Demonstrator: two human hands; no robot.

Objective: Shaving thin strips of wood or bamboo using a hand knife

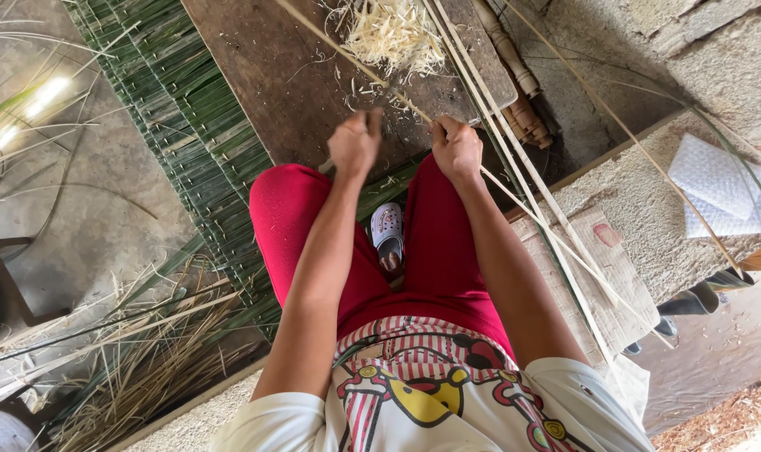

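Head view, looking down past red trousers: left hand [354, 144] fisted around a tool handle, blade hidden; right hand [456, 148] curled tight on a pale bamboo strip [372, 79] running diagonally between both fists across a brown wooden board [271, 75]. One heap of pale shavings [394, 33] at the board's far end. Several more long strips [514, 159] slanting beside the right arm. One woven green mat [188, 159] beneath. Two white padded packets [719, 188] stacked on the concrete ledge [648, 209], rectangular. One pale shoe [388, 230] between the knees.

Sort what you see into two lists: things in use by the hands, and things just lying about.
In use: left hand, right hand, thin bamboo strip, wooden board, pale shavings.

Lying about: green woven mat, dry strips pile, white bubble wrap, cardboard.
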